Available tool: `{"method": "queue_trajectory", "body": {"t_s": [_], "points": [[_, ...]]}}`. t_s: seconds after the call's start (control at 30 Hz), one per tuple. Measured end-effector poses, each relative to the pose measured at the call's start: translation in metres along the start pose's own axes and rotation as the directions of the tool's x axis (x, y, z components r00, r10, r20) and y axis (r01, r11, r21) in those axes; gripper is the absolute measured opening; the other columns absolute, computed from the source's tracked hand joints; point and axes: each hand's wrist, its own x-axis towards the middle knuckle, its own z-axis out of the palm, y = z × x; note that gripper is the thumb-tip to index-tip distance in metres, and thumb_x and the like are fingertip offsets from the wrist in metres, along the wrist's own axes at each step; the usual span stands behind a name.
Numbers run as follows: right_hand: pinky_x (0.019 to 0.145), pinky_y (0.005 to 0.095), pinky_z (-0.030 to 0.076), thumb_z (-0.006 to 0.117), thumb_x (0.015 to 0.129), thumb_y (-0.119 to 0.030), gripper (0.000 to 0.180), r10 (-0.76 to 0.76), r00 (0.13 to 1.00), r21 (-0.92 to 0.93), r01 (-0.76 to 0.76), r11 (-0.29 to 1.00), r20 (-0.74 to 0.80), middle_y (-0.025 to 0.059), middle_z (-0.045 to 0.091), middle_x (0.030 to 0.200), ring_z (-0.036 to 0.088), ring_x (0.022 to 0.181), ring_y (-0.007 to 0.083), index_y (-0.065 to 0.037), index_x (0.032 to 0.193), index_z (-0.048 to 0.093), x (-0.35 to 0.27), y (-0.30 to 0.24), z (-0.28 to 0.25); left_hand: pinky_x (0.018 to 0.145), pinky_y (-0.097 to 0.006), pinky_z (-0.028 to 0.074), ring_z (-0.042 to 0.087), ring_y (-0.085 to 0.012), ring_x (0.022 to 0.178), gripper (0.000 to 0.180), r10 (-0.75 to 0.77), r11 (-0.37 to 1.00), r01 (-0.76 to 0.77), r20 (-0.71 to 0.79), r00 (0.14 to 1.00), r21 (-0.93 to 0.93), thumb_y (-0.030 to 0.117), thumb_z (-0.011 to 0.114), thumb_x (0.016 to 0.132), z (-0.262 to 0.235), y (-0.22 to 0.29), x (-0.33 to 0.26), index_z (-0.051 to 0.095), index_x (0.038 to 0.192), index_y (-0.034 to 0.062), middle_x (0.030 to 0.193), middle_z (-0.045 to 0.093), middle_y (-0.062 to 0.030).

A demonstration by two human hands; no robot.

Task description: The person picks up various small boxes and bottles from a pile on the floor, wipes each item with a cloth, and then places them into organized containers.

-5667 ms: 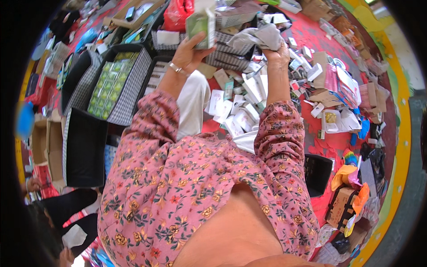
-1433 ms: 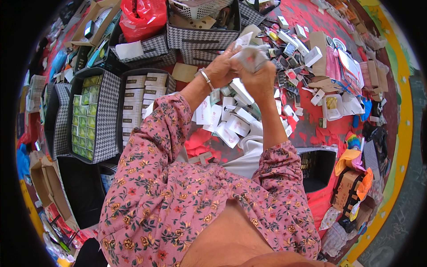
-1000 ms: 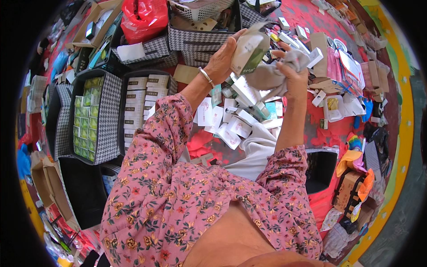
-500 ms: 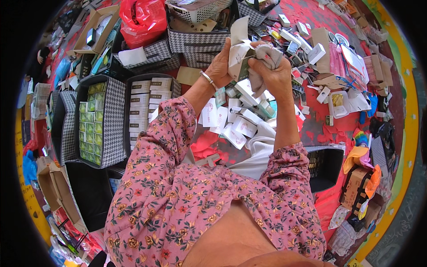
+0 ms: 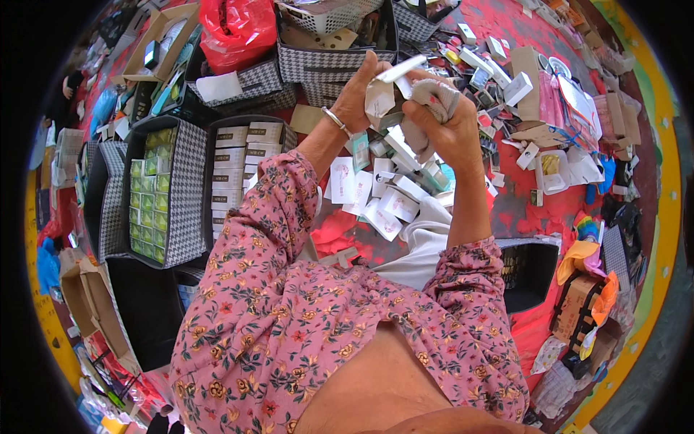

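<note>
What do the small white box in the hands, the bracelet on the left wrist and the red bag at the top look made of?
The small white box held between the left hand and right hand looks like matte folded cardboard, with creased flaps. The thin bracelet glints like silvery metal. The red bag seems thin glossy plastic film, crinkled with bright highlights.

Illumination is bright, even daylight with saturated colour across the frame. Shadows are soft and short; no single source is identifiable. The white cartons (image 5: 390,202) at centre and the white paper (image 5: 578,94) at upper right are close to overexposed. The red plastic bag (image 5: 235,29) at the top shows small specular highlights. The fisheye lens bends straight edges toward the rim, compresses detail there, and leaves a black circular border. The centre is sharp; the periphery is softer.
</note>
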Motion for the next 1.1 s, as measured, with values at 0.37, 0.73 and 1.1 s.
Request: {"method": "queue_trajectory", "body": {"t_s": [0.37, 0.73, 1.1], "points": [[0.050, 0.0261, 0.040, 0.060, 0.079, -0.013, 0.014, 0.071, 0.884, -0.083, -0.122, 0.989, -0.462, 0.0038, 0.056, 0.057, 0.048, 0.053, 0.0074, 0.001, 0.076, 0.061, -0.010, 0.009, 0.025, 0.069, -0.025, 0.048, 0.057, -0.0137, 0.085, 0.054, 0.052, 0.996, -0.025, -0.314, 0.948, 0.087, 0.055, 0.035, 0.086, 0.028, -0.001, -0.005, 0.050, 0.107, 0.0070, 0.096, 0.059, -0.0058], [0.053, 0.0329, 0.045, 0.063, 0.063, -0.009, 0.018, -0.356, 0.876, -0.630, 0.081, 0.772, -0.325, 0.0097, 0.057, 0.072, 0.057, 0.060, 0.0276, -0.006, 0.081, 0.061, -0.006, 0.012, 0.013, 0.086, -0.045, 0.045, 0.048, -0.0207, 0.108, 0.069, -0.028, 0.959, 0.013, 0.050, 0.998, 0.284, 0.052, 0.051, 0.080, 0.042, 0.010, -0.024, 0.027, 0.131, 0.0117, 0.122, 0.044, -0.0079], [0.065, 0.0304, 0.049, 0.061, 0.065, -0.006, 0.032, -0.265, 0.958, -0.486, 0.182, 0.855, -0.108, 0.0088, 0.058, 0.094, 0.061, 0.076, 0.0233, -0.012, 0.097, 0.064, -0.001, 0.004, 0.011, 0.091, -0.044, 0.042, 0.046, -0.0222, 0.113, 0.065, -0.036, 0.924, 0.022, 0.031, 0.999, 0.383, 0.047, 0.049, 0.083, 0.032, 0.005, -0.023, 0.029, 0.130, 0.0073, 0.123, 0.043, -0.0105]]}}
